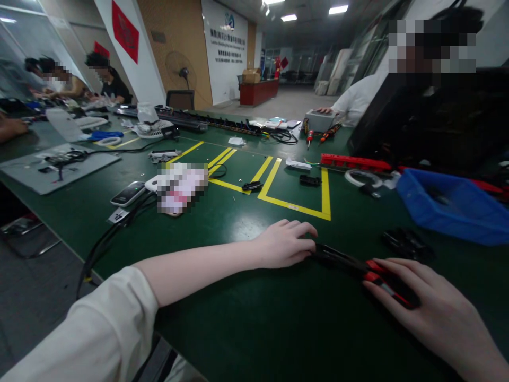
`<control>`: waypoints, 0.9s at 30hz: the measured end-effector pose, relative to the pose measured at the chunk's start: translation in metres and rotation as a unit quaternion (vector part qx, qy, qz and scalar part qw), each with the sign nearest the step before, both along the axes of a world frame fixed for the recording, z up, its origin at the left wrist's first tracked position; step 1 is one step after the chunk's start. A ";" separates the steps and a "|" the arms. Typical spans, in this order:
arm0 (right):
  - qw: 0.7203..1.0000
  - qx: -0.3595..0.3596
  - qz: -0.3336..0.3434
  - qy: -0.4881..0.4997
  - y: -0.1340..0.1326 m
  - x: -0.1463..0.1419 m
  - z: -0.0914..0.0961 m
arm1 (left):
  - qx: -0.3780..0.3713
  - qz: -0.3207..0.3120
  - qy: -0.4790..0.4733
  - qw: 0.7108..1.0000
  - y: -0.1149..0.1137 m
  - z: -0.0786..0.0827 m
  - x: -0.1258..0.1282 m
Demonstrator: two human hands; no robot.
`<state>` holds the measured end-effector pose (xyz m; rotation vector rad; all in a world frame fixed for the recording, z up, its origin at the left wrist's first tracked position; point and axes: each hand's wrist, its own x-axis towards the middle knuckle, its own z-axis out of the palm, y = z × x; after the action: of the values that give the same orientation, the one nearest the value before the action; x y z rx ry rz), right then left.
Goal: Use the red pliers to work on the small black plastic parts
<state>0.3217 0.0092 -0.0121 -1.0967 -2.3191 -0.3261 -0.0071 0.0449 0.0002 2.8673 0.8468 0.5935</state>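
Note:
My right hand point(441, 307) is wrapped round the handles of red-and-black pliers point(374, 273), low at the right over the green table. The jaws point left, meeting one end of a slim black part point(336, 257). At that part's other end, the bent thumb and fingers of my left hand point(284, 244) grip it. Where the jaws touch the part is too dark to make out exactly. Several black pieces point(407, 243) lie in a heap beyond my right hand. Two small black parts, one nearer the left point(252, 185) and one nearer the right point(310, 180), lie by the yellow tape.
A blue bin point(453, 207) stands at the right, beside a red strip point(356, 162). Phones point(178, 188) and cables point(107, 233) lie at the left. Yellow tape point(294, 206) marks the green table point(222, 313). Across it sits a person point(358, 98); a screwdriver point(309, 138) lies near.

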 end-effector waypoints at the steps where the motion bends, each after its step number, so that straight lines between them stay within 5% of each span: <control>1: 1.000 0.005 0.005 -0.001 0.000 0.000 -0.001 | 0.013 0.004 0.002 1.000 0.000 0.000 0.000; 6: 1.000 0.010 0.026 -0.011 0.000 -0.002 -0.001 | 0.024 0.010 -0.001 1.000 0.001 0.000 0.000; 20: 0.999 0.010 0.040 0.011 -0.020 -0.017 0.004 | -0.184 -0.009 -0.175 0.967 0.007 0.003 -0.005; 23: 0.999 0.019 0.049 0.009 -0.024 -0.020 0.005 | -0.250 -0.019 -0.284 0.925 -0.001 0.006 0.001; 27: 0.998 0.007 0.052 0.033 -0.026 -0.021 0.011 | -0.452 -0.028 -0.367 0.813 -0.014 0.007 0.012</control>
<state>0.3006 -0.0171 -0.0012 -0.9620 -2.3015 -0.2622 0.0044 0.0306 0.0074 1.5933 0.6342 0.8842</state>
